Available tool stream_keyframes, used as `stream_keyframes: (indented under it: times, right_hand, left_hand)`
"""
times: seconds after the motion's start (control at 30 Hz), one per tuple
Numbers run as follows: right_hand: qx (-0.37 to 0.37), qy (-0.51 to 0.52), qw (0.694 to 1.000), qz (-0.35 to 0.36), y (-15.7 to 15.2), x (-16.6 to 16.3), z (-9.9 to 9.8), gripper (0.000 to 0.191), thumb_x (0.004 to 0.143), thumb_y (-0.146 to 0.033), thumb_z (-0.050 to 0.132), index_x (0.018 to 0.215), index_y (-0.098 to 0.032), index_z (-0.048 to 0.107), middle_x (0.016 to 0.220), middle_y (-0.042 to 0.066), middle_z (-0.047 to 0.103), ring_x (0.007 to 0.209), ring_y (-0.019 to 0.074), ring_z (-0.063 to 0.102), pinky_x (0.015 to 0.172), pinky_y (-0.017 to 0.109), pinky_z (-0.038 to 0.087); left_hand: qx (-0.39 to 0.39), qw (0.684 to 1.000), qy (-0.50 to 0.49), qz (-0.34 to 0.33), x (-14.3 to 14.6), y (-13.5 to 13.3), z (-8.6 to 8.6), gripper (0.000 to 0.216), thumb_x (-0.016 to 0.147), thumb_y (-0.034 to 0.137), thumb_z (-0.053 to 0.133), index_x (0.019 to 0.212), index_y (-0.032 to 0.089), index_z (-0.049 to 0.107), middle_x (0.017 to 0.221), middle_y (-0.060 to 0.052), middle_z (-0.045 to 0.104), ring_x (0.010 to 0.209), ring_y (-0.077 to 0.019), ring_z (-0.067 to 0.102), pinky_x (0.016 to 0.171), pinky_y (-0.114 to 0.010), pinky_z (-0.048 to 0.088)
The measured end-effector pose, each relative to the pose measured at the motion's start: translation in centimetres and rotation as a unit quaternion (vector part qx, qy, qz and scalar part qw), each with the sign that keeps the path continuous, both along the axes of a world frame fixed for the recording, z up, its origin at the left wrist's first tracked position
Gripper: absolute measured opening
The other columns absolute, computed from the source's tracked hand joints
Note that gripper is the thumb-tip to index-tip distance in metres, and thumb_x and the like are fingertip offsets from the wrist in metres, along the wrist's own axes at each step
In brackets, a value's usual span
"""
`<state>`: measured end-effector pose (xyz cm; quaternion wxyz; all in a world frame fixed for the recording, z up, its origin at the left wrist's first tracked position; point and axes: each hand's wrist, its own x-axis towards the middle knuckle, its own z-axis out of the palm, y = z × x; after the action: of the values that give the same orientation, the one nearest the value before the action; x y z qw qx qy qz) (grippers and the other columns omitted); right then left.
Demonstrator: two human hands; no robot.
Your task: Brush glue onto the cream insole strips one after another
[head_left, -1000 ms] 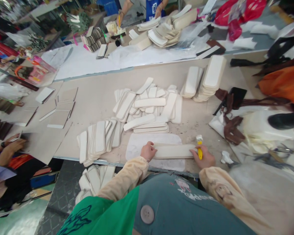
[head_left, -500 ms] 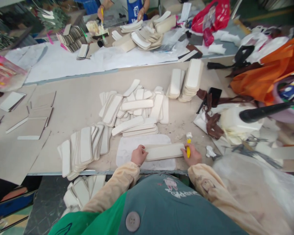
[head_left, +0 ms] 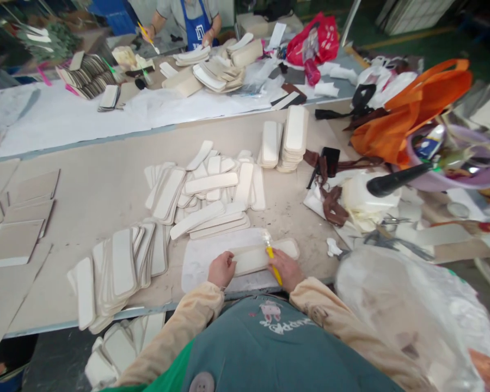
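Your left hand (head_left: 221,269) is pinching the pale strip (head_left: 248,261) by its left end, grip nearly closed; your right hand (head_left: 286,269) is clasping the yellow brush (head_left: 275,267) snugly over the strip, which is lying near the bench's (head_left: 106,163) front edge.

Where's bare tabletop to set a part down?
Biggest: tabletop between the flat boards and the central strip heap. Smaller: right of that heap, bordered by the two stacks and brown straps. Crowded: the right end, with orange bag and purple basin; also in front of the heap: paper, held strip, left hand, right hand.
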<state>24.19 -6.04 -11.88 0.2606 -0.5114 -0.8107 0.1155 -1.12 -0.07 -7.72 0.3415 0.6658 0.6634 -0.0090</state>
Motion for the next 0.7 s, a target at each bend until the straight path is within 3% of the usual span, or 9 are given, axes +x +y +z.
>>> stream_keyframes:
  times: [0.07,0.13,0.4,0.53,0.7]
  right_hand:
    - [-0.005,-0.009,0.999,0.045,-0.4,-1.0,-0.7,0.011,0.093,-0.019,0.05,0.097,-0.02,0.061,0.123,0.011,0.065,0.126,0.0227,0.053,0.104,0.044,0.045]
    - [-0.011,-0.021,0.999,0.032,-0.9,-0.8,-1.4,0.01,0.093,-0.02,0.051,0.097,-0.02,0.061,0.124,0.012,0.064,0.126,0.0239,0.053,0.104,0.048,0.045]
    - [-0.022,0.007,0.974,-0.227,-2.9,5.8,-2.3,0.017,0.093,-0.034,0.05,0.095,-0.019,0.059,0.118,0.014,0.067,0.118,0.0307,0.059,0.093,0.052,0.051]
    - [-0.043,0.017,0.953,-0.299,-2.6,5.3,-1.6,0.021,0.094,-0.036,0.048,0.104,-0.019,0.054,0.12,0.014,0.066,0.096,0.0265,0.068,0.072,0.04,0.057]
    - [-0.082,0.015,0.936,-0.343,-1.6,4.0,-0.8,0.028,0.091,-0.04,0.05,0.108,-0.019,0.055,0.11,0.014,0.068,0.09,0.0283,0.067,0.076,0.041,0.053]
  left_hand:
    - [0.006,1.0,0.002,-0.01,0.0,0.0,0.0,0.016,0.083,0.016,0.058,0.099,0.018,0.062,0.081,-0.001,0.067,0.079,-0.0152,0.063,0.073,-0.025,0.043]
    - [0.005,1.0,0.002,-0.014,0.0,0.0,0.1,0.016,0.084,0.016,0.057,0.099,0.018,0.062,0.08,-0.001,0.066,0.079,-0.0151,0.062,0.073,-0.025,0.043]
    - [0.005,1.0,0.002,-0.009,0.0,0.0,-0.4,0.012,0.083,0.015,0.057,0.095,0.018,0.06,0.082,-0.002,0.064,0.081,-0.0152,0.061,0.076,-0.025,0.044]
    - [0.021,0.999,0.02,-0.022,0.2,0.2,-0.3,0.009,0.082,0.015,0.057,0.09,0.018,0.059,0.088,-0.004,0.062,0.085,-0.0157,0.06,0.078,-0.026,0.043]
    - [0.022,0.998,0.035,-0.036,0.5,0.2,0.1,0.008,0.082,0.015,0.055,0.09,0.019,0.058,0.093,-0.004,0.061,0.088,-0.0166,0.06,0.08,-0.027,0.043]
